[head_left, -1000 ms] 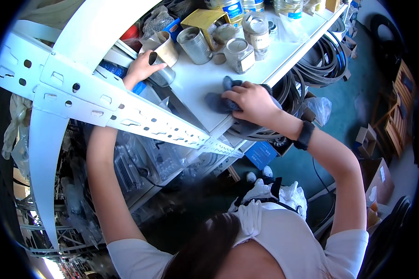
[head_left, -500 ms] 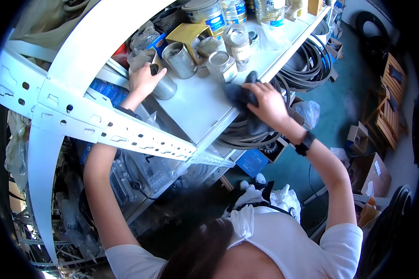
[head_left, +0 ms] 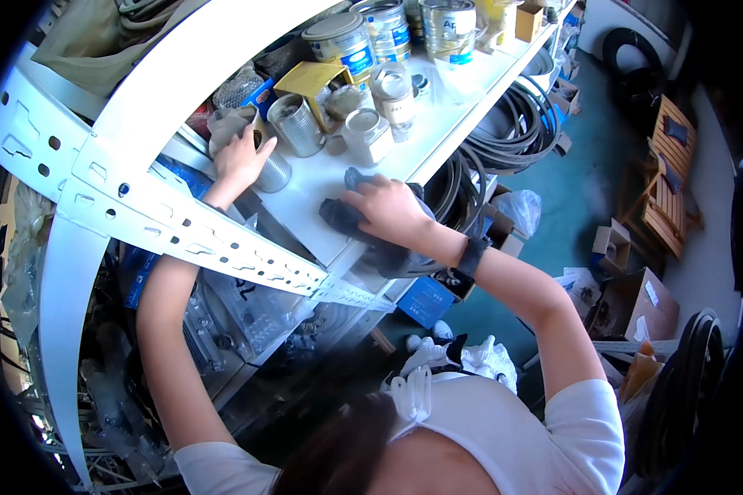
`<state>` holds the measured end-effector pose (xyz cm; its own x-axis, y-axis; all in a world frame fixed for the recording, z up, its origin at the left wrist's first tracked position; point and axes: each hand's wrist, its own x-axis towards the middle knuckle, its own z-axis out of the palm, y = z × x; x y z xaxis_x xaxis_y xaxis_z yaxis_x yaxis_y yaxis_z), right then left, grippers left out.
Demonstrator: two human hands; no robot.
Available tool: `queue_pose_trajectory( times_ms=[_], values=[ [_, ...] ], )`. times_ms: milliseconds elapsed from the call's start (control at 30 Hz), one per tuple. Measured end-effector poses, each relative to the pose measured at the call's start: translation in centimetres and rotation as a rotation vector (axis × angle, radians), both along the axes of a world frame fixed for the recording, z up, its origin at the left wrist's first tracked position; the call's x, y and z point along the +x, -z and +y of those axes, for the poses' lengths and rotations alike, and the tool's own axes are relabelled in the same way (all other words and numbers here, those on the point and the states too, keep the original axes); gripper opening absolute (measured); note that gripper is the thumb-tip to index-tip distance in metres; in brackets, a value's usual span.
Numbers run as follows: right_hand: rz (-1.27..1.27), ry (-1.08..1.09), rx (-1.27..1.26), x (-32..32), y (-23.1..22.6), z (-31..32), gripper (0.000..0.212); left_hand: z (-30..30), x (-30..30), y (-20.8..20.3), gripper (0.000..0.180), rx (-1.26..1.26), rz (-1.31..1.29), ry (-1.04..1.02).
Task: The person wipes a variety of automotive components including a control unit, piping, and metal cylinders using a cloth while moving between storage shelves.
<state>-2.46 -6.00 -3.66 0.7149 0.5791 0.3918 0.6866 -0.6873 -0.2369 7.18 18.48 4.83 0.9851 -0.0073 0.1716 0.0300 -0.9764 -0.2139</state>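
My left hand (head_left: 239, 167) reaches past the white shelf post to a ribbed metal can (head_left: 274, 175) near the shelf's left edge. Its fingers are around the can's upper part, partly hidden behind it. My right hand (head_left: 390, 213) presses a dark cloth (head_left: 338, 216) onto the white shelf top (head_left: 301, 206), near the front edge. Part of the cloth hangs over that edge. Just behind stand an open metal can (head_left: 297, 125), a lidded pale jar (head_left: 366, 137) and a clear jar (head_left: 393, 97). A yellow box (head_left: 312, 78) lies on its side there.
A perforated white beam (head_left: 198, 239) crosses in front of my left forearm. Large tins (head_left: 338, 41) line the back of the shelf. Coiled black hoses (head_left: 512, 132) hang along its front. Cartons (head_left: 631, 305) and a wooden folding chair (head_left: 669, 181) stand on the floor at right.
My right hand has moved the cloth leftward and nearer along the shelf top. My left hand stays at the same can. The whole view has shifted slightly.
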Motion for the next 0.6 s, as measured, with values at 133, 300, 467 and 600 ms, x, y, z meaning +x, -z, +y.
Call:
queue_pose_trajectory(
  times_ms=[133, 300, 467, 600],
  values=[
    [0.015, 0.175, 0.031, 0.6, -0.4, -3.0, 0.043, 0.8, -0.9, -0.6, 0.078, -0.164, 0.114, 0.104],
    [-0.124, 0.389, 0.099, 2.3, 1.8, -8.6, 0.045, 0.6, -4.4, -2.8, 0.069, -0.044, 0.024, 0.154],
    [0.078, 0.699, 0.215, 2.2, 5.1, -17.4, 0.039, -0.4, -8.4, -3.8, 0.062, 0.201, -0.204, 0.455],
    [0.015, 0.699, 0.317, 0.6, 3.6, -16.8, 0.043, 2.5, -11.8, -2.6, 0.059, 0.105, -0.232, 0.523]
  ],
)
